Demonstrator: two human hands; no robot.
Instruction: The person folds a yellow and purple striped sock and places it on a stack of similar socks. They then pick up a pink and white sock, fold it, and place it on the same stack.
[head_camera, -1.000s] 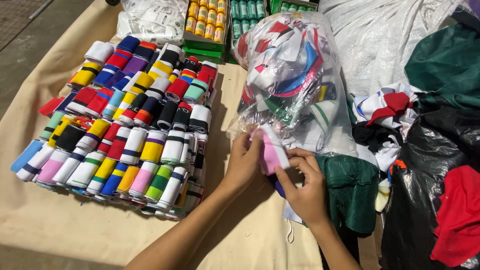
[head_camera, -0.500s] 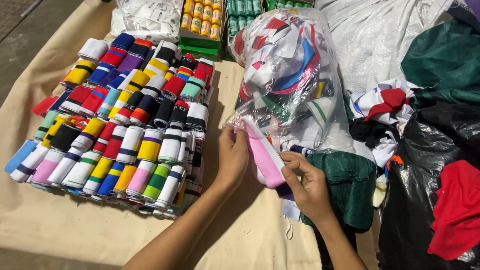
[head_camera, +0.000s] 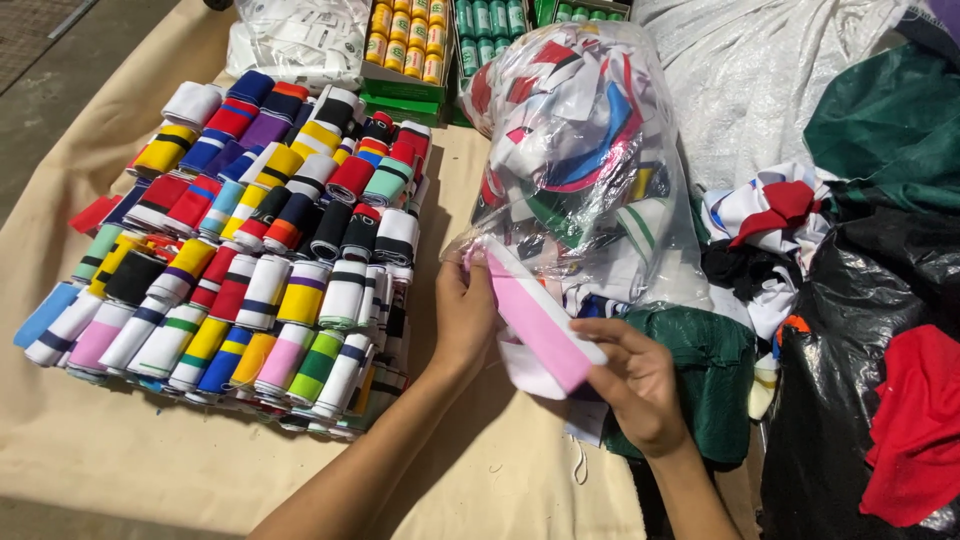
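A pink and white knitted band (head_camera: 540, 318) stretches flat between my two hands. My left hand (head_camera: 463, 312) pinches its upper end near the mouth of a clear plastic bag (head_camera: 580, 160). My right hand (head_camera: 640, 385) grips its lower end. The bag is stuffed with several more striped bands in red, white, blue and green. To the left, on a beige cloth (head_camera: 150, 470), lie rows of rolled striped bands (head_camera: 250, 250) in many colours.
Boxes of thread spools (head_camera: 405, 40) stand at the back beside a bag of white pieces (head_camera: 290, 35). On the right lie green fabric (head_camera: 880, 130), a black plastic bag (head_camera: 850, 400), red cloth (head_camera: 915, 420) and a white sack (head_camera: 750, 70).
The pink and white band has been drawn out longer and flatter between my hands. My right hand has moved down and to the right; my left hand stays at the bag's mouth.
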